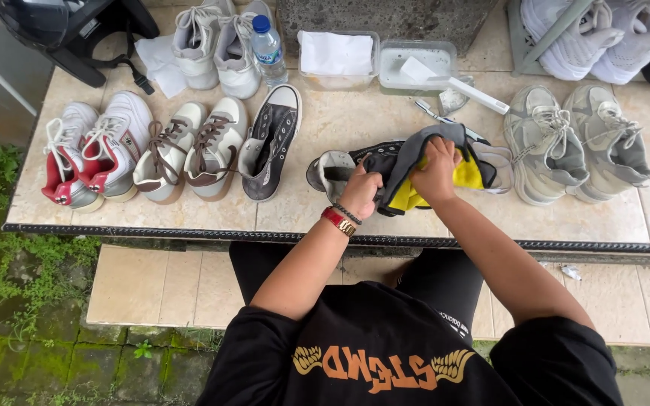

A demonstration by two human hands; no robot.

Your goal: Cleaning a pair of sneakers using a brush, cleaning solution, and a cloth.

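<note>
hands meet over a dark sneaker lying on its side near the front edge of the tiled worktop. left hand, with a red watch on the wrist, has its grip closed on the sneaker's toe end. right hand has its grip closed on a grey and yellow cloth pressed over the rest of the shoe. behind them stand two clear plastic tubs: the left tub holds a folded white cloth, the right tub holds a pale liquid, though i cannot tell what kind, and a white brush lies across its rim. a water bottle with a blue cap stands left of the tubs. a matching dark sneaker lies upright to the left, beside pairs of white shoes; a grey pair sits to the right.
</note>
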